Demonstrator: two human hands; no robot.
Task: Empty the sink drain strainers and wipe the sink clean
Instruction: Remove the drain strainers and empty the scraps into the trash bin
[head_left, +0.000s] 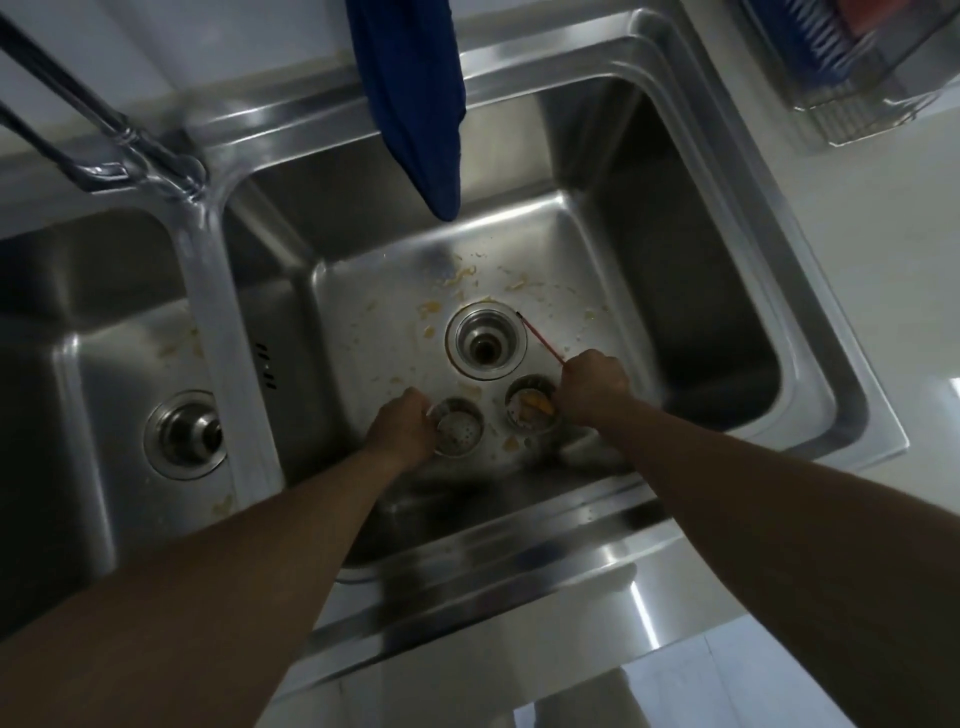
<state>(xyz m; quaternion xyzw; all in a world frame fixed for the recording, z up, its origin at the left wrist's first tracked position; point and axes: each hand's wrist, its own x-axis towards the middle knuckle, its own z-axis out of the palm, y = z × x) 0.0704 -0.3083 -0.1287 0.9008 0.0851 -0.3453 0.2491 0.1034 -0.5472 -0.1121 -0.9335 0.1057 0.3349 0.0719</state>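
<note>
On my feed both forearms reach down into the right basin of a steel double sink; its open drain sits near the middle of the floor with no strainer in it. Two strainers stand on the basin floor in front of that drain, side by side but apart. The left hand has its fingers curled onto the left rim of the left strainer, whose perforated bottom looks nearly bare; the right hand is a closed fist pinching a thin red stick, which slants up and left past the drain's edge. That fist is right against the right strainer, which holds orange scraps (I cannot tell whether it touches the rim). Pale yellow food bits are scattered over the floor behind and beside the drain. A blue cloth hangs over the back rim into the basin; the tap rises at the upper left; the left basin has a plug seated in its drain. On the bench to the right stands a dish rack.
</note>
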